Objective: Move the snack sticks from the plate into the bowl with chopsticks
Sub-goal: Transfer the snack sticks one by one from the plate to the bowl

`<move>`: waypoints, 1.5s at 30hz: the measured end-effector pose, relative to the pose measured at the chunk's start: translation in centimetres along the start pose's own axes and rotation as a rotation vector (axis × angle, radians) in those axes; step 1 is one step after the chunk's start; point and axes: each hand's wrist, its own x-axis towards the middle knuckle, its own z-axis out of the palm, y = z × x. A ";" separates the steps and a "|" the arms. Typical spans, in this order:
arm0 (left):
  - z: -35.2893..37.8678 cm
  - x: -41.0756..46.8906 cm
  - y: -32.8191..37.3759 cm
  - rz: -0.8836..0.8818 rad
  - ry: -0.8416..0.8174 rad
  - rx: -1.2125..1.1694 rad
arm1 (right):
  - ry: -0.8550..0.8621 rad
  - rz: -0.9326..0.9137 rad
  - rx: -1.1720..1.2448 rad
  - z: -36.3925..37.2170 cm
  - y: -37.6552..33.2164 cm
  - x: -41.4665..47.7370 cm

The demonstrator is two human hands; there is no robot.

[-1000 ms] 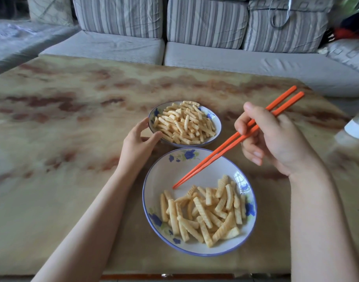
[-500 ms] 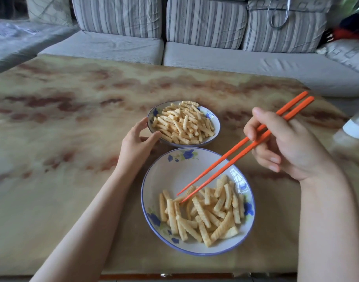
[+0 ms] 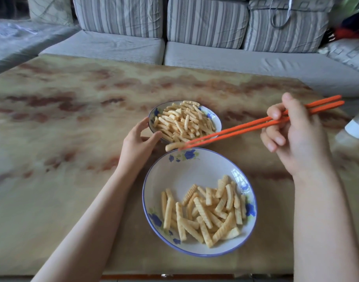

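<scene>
Now, mid-transfer: my right hand (image 3: pixel 296 137) grips the orange chopsticks (image 3: pixel 235 132), whose nearly closed tips pinch one snack stick (image 3: pixel 171 146) above the gap between plate (image 3: pixel 186 174) and bowl (image 3: pixel 210 116) on the table (image 3: pixel 62 139). My left hand (image 3: pixel 137 145) cups the bowl's near wall between thumb and fingers. Remaining sticks (image 3: pixel 205 212) lie in the plate's near half. To finish well, I judge: keep tip pressure even, carry the stick level over the rim, and release low above the heap.
</scene>
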 end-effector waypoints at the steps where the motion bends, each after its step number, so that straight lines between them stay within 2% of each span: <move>1: 0.0 0.0 0.0 -0.003 -0.001 -0.005 | 0.067 -0.013 0.036 0.2 0.1 0.1; 6: 0.1 -0.1 0.1 0.007 0.005 -0.005 | 0.304 -0.088 0.080 2.2 1.2 0.2; 11: 0.0 -0.1 0.1 0.000 0.002 0.002 | 0.317 -0.105 -0.007 4.4 2.7 0.2; 16: 0.0 -0.1 0.2 -0.008 0.005 0.012 | 0.197 -0.122 -0.038 6.3 4.0 0.3; 20: 0.1 -0.1 0.2 -0.014 0.008 0.010 | 0.086 -0.130 -0.167 6.8 4.9 0.3; 31: 0.0 -0.1 0.1 -0.014 0.010 0.000 | 0.058 -0.187 -0.177 4.7 2.4 0.1; 35: 0.0 0.0 0.1 -0.018 0.003 0.002 | -0.148 -0.086 -0.132 2.7 0.5 -0.2; 37: -0.1 0.0 0.1 -0.015 0.002 0.004 | -0.229 -0.022 -0.205 1.8 0.0 -0.5; 40: 0.0 -0.1 0.1 -0.009 0.004 0.000 | -0.305 0.068 -0.289 1.1 -0.3 -0.8; 45: 0.0 0.0 0.1 0.001 0.005 0.002 | -0.429 0.142 -0.260 1.1 -0.8 -1.3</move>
